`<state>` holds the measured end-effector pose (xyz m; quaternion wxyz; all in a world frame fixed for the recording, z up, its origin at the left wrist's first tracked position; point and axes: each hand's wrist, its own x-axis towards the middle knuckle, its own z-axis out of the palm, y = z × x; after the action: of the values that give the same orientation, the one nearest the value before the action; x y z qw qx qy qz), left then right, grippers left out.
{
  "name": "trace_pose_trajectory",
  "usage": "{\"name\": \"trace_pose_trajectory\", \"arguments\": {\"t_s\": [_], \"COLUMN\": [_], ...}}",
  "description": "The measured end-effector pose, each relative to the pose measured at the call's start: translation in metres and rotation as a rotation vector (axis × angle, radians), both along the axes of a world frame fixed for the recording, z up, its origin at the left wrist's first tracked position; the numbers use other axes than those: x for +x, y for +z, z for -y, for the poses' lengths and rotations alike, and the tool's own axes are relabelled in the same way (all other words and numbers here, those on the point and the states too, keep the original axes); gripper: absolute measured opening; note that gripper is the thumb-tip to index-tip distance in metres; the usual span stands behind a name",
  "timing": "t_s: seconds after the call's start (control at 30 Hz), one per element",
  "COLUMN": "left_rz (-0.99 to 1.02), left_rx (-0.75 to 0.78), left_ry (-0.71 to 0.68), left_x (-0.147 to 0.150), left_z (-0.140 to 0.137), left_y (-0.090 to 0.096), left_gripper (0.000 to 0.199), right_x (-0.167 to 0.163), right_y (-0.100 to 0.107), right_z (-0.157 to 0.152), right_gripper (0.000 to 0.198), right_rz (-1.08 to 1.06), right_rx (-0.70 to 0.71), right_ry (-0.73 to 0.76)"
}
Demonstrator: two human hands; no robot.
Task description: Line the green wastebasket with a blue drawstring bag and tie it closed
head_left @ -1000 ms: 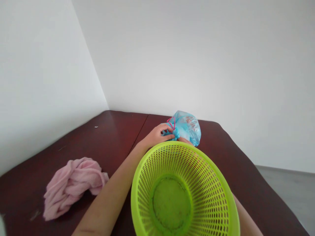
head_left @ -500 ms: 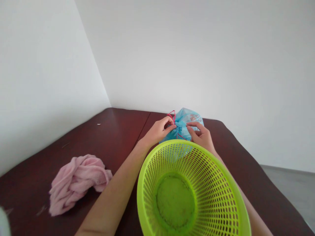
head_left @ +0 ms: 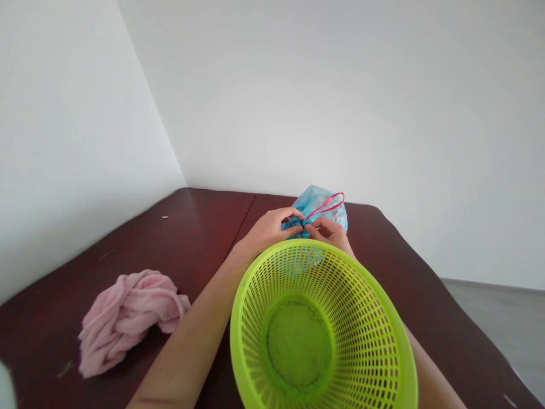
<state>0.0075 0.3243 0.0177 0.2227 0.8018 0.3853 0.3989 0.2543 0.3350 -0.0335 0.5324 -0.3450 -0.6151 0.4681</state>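
A blue translucent plastic bag (head_left: 313, 197) with a red drawstring (head_left: 332, 203) lies at the far side of the table, its mouth gathered into a bunch. My left hand (head_left: 275, 224) pinches the gathered neck from the left. From the right, my right hand (head_left: 334, 233) closes thumb and forefinger on the same neck. A red loop sticks up to the right above my fingers. Between my forearms stands a lime-green plastic basket (head_left: 298, 341) with slotted walls, its rim hiding the bag's near part. Some contents show faintly through the bag but cannot be made out.
A crumpled pink cloth (head_left: 131, 321) lies left of my left forearm on the dark red-brown table (head_left: 204, 227). White walls meet behind the table's far left corner. A pale object (head_left: 6, 389) is cut off at the lower left edge.
My right hand has moved left to the bag's neck, beside my left fingers. A red drawstring loop, earlier upright at the left, now points up to the right.
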Motion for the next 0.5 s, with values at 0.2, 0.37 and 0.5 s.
{"name": "trace_pose_trajectory", "arguments": {"t_s": [0.2, 0.37, 0.5], "left_rz": [0.139, 0.295, 0.43], "left_rx": [-0.03, -0.023, -0.139], "left_ry": [0.08, 0.1, 0.118], "left_x": [-0.007, -0.014, -0.018], "left_z": [-0.012, -0.022, -0.022], "left_y": [-0.005, -0.007, -0.005], "left_gripper": [0.02, 0.022, 0.026], "right_x": [-0.003, -0.001, 0.007], "right_y": [0.003, 0.009, 0.014], "right_z": [0.002, 0.003, 0.0], "right_gripper": [0.052, 0.065, 0.069], "right_rz": [-0.064, -0.016, -0.017], "right_rx": [-0.006, 0.046, 0.102], "right_ry": [-0.088, -0.175, -0.248]}}
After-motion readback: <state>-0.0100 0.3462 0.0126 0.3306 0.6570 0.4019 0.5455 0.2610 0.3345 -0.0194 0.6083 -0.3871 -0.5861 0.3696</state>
